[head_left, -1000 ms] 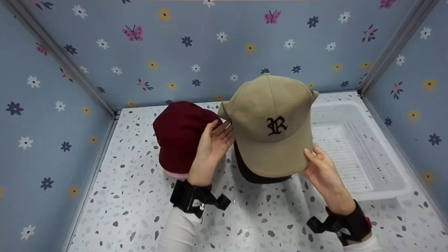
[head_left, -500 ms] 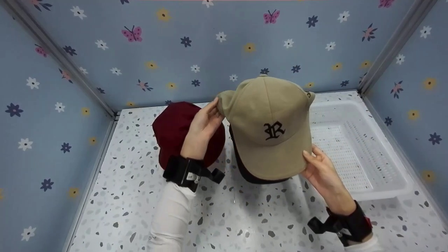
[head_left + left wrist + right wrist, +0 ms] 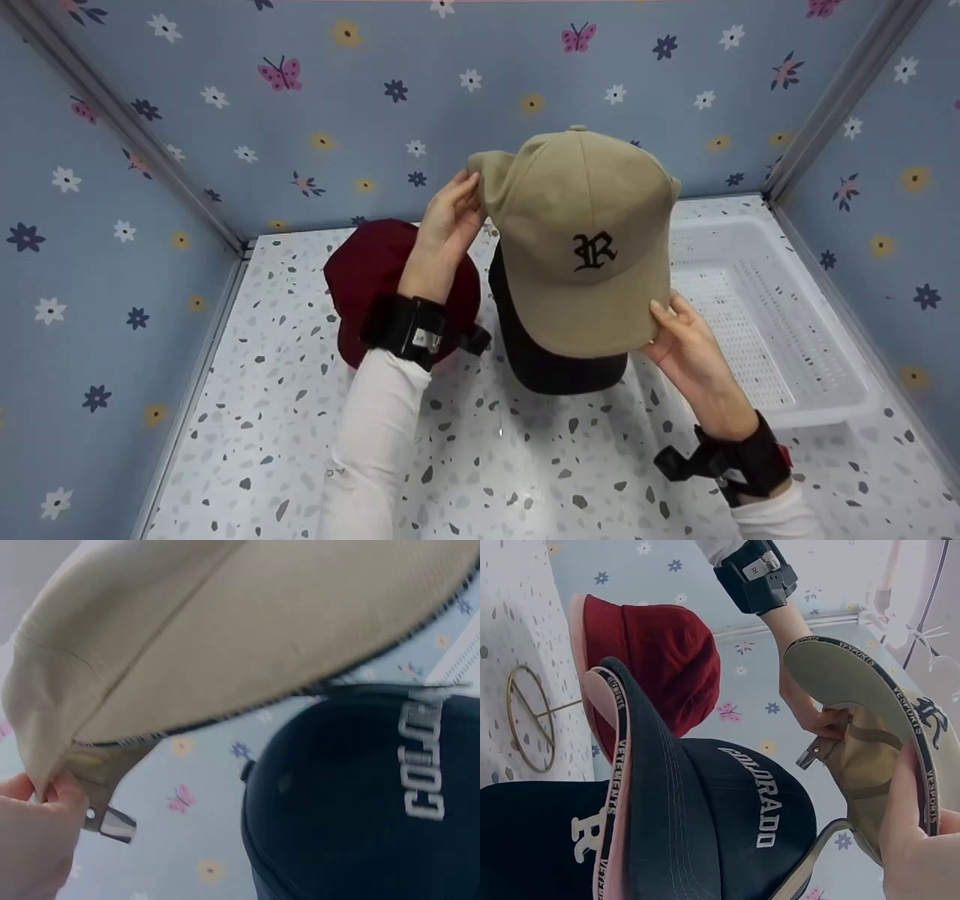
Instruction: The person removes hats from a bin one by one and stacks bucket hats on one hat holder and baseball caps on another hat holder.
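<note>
A beige baseball cap with a black gothic letter hangs between both hands, its underside seen in the left wrist view. My left hand pinches the cloth at its left rear edge, by the strap and metal buckle. At the brim's right edge, my right hand grips with the thumb on top. Below the beige cap sits a dark cap with white COLORADO lettering, and a gap shows between them. Left of these, partly behind my left forearm, is a burgundy cap.
A white plastic basket stands on the right of the speckled table. In the right wrist view, a gold wire stand is under the burgundy cap, and another dark cap lies lower left. Flowered walls enclose three sides.
My left hand has gone from open beside the beige cap to pinching its left rear edge. Both hands have since raised the cap, so more of the dark cap shows beneath.
</note>
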`<state>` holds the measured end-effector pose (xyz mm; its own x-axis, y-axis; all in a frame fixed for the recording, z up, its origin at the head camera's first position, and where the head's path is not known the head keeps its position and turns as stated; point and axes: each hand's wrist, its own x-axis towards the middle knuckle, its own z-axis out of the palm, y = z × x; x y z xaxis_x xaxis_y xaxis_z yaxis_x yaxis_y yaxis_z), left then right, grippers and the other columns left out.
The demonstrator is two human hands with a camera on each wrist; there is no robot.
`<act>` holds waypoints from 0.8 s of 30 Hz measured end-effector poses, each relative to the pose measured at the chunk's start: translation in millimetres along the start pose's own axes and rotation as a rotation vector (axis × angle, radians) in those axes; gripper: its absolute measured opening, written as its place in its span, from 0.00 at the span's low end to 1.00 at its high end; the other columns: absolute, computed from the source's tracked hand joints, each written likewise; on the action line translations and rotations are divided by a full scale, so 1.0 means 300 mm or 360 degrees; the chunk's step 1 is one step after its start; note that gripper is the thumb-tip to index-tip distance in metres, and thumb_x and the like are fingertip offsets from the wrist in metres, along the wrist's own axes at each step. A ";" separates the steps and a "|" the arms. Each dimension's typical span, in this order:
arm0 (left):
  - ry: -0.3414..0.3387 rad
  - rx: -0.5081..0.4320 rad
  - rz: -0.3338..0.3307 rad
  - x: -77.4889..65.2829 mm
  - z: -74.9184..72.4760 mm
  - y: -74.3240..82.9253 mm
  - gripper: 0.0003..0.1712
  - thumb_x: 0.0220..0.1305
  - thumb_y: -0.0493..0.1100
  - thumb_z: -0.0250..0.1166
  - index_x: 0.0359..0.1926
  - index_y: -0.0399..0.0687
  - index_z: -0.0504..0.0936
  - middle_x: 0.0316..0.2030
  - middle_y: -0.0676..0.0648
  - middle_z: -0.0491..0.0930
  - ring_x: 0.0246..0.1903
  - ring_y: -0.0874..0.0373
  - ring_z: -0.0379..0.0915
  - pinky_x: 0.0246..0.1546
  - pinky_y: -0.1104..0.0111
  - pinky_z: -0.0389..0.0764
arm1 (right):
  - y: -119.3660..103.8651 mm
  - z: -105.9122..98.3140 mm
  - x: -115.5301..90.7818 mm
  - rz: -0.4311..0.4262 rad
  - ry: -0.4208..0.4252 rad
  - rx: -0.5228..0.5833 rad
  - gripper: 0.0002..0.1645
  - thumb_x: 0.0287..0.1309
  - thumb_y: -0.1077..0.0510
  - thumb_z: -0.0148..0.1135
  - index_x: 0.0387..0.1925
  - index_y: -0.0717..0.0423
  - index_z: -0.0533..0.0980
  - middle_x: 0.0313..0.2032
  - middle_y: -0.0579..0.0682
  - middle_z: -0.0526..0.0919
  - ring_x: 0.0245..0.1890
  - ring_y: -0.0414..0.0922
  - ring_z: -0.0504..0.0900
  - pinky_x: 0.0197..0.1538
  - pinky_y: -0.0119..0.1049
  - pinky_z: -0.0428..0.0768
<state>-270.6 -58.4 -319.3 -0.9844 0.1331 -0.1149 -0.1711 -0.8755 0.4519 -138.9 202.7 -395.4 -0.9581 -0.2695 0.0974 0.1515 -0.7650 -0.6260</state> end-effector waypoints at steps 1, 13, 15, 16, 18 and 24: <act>-0.0013 0.0010 0.0004 0.014 -0.001 -0.004 0.08 0.64 0.26 0.41 0.38 0.34 0.66 0.31 0.44 0.71 0.27 0.57 0.70 0.28 0.73 0.73 | -0.001 -0.001 0.007 0.0003 0.0022 -0.0001 0.16 0.65 0.68 0.35 0.47 0.58 0.68 0.39 0.53 0.79 0.37 0.45 0.79 0.37 0.37 0.77; -0.0113 0.0122 0.0054 0.120 -0.045 -0.024 0.21 0.63 0.24 0.38 0.58 0.30 0.57 0.40 0.43 0.67 0.28 0.58 0.71 0.30 0.74 0.73 | 0.003 -0.021 0.097 0.0046 0.0299 -0.0103 0.14 0.65 0.66 0.38 0.46 0.55 0.69 0.37 0.51 0.79 0.35 0.44 0.78 0.36 0.35 0.76; -0.0150 0.0143 0.0056 0.127 -0.059 -0.025 0.26 0.63 0.24 0.37 0.63 0.30 0.50 0.48 0.41 0.64 0.30 0.58 0.71 0.32 0.74 0.73 | 0.008 -0.027 0.108 0.0056 0.0338 -0.0105 0.13 0.65 0.65 0.38 0.45 0.56 0.69 0.35 0.51 0.79 0.34 0.43 0.78 0.35 0.35 0.76; -0.0162 0.0158 0.0057 0.131 -0.066 -0.025 0.27 0.63 0.24 0.37 0.64 0.31 0.48 0.52 0.39 0.62 0.31 0.58 0.71 0.33 0.74 0.73 | 0.010 -0.030 0.113 0.0061 0.0353 -0.0101 0.13 0.65 0.65 0.38 0.45 0.56 0.69 0.35 0.51 0.79 0.33 0.43 0.78 0.35 0.34 0.76; -0.0176 0.0173 0.0061 0.138 -0.079 -0.027 0.28 0.63 0.23 0.36 0.64 0.31 0.47 0.58 0.37 0.57 0.32 0.58 0.71 0.34 0.73 0.73 | 0.014 -0.035 0.122 0.0071 0.0383 -0.0091 0.12 0.65 0.65 0.38 0.44 0.56 0.69 0.34 0.50 0.78 0.33 0.43 0.78 0.35 0.34 0.76; -0.0159 0.0240 0.0050 0.155 -0.118 -0.046 0.29 0.63 0.23 0.36 0.65 0.33 0.46 0.65 0.37 0.48 0.39 0.57 0.67 0.36 0.73 0.73 | 0.024 -0.054 0.127 0.0139 0.0422 -0.0111 0.11 0.65 0.65 0.39 0.46 0.55 0.64 0.35 0.49 0.76 0.35 0.42 0.77 0.37 0.34 0.77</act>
<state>-312.7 -56.5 -362.2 -0.9872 0.1588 -0.0134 -0.1368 -0.8015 0.5821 -178.3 196.5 -408.9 -0.9736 -0.1632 -0.1596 0.2283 -0.7011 -0.6755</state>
